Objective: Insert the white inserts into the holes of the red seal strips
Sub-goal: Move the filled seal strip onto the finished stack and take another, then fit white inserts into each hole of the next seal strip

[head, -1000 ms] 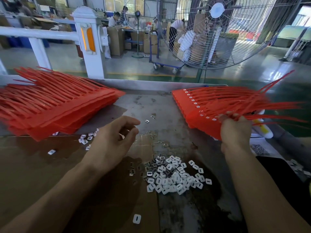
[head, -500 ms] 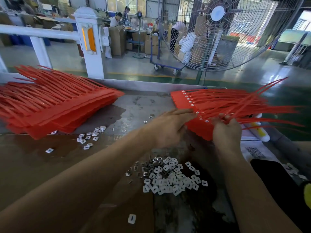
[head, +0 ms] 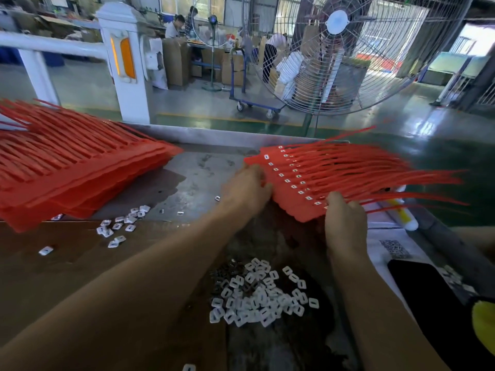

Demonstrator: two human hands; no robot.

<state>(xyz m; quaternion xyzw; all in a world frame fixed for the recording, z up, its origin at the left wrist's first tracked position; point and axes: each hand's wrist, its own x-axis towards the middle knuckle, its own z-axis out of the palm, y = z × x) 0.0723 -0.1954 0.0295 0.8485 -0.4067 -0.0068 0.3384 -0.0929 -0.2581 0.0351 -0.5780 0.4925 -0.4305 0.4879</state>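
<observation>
Both hands on the stack of red plastic seal strips (head: 292, 194) at the right of the grey metal worktable (head: 192, 180). Left hand (head: 247, 187) grips the stack's left edge, fingers curled over it at the flat tag end. Right hand (head: 344, 218) holds the near right corner, fingers curled onto the strips where the thin tails start; thumb position hidden, probably under the stack. The stack sits tilted, its near edge lifted off the table. Its top strip sheet shows a row of small white inserts (head: 288, 180) already seated in the holes, running diagonally from far to near. Red tails fan out to the right past the table edge.

Loose pile of small white plastic rectangular inserts (head: 257, 295) lies on the table near the person, between the two forearms. A smaller scatter of the same inserts (head: 120, 223) lies to the left, just beside a second, larger stack of red seal strips (head: 72, 170) at the table's left side. Large wire-caged floor fan (head: 348, 49) stands beyond the table. White post with orange reflector (head: 123, 60) at far left.
</observation>
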